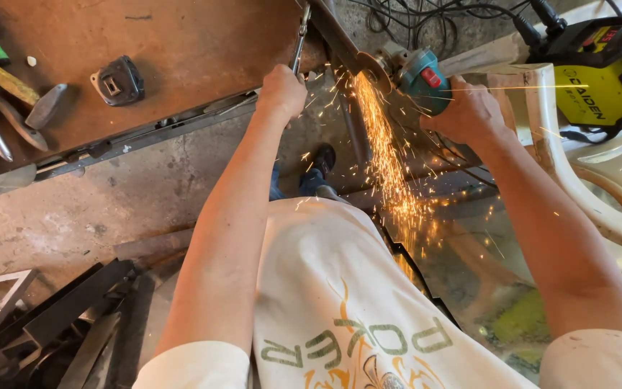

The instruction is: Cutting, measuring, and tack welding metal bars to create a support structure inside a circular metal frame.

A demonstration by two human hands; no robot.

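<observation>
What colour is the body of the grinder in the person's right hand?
Teal, with a red switch; the angle grinder in the right hand shows in the head view.

The right hand [467, 109] covers the rear body of the teal angle grinder [415, 72], so its grip is not readable. The left hand [281, 90] hides whatever it clamps at the rusty workbench [181, 50] edge. Sparks [386, 155] blur the metal bar [340, 36] where the disc meets it. The yellow welding machine [595, 79] and white plastic chair [599, 194] run off the right edge.

Your teal angle grinder [417, 75] tilts at the far right, disc against the dark metal bar [340, 39], throwing orange sparks [390, 166] nearward.
</observation>
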